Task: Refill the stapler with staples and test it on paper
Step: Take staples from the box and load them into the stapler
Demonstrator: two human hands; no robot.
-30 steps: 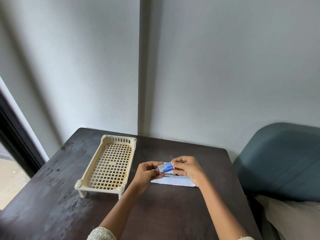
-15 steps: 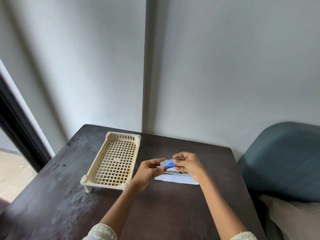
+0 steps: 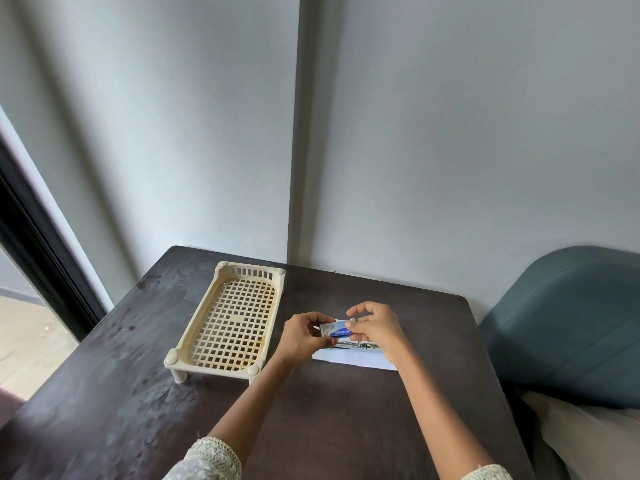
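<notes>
One dark wooden table (image 3: 138, 393) carries one cream plastic lattice tray (image 3: 232, 320), which stands on short legs, two of them visible at its near corners, and one white sheet of paper (image 3: 349, 358) with one metal stapler (image 3: 360, 346) lying on it, largely hidden behind the fingers. Two hands are in view, one left hand (image 3: 299, 336) and one right hand (image 3: 375, 327), with one small blue-and-white staple box (image 3: 334, 330) between them and two lace-edged sleeve cuffs at the bottom edge. One blue-grey upholstered chair (image 3: 568, 327) stands at the right.
</notes>
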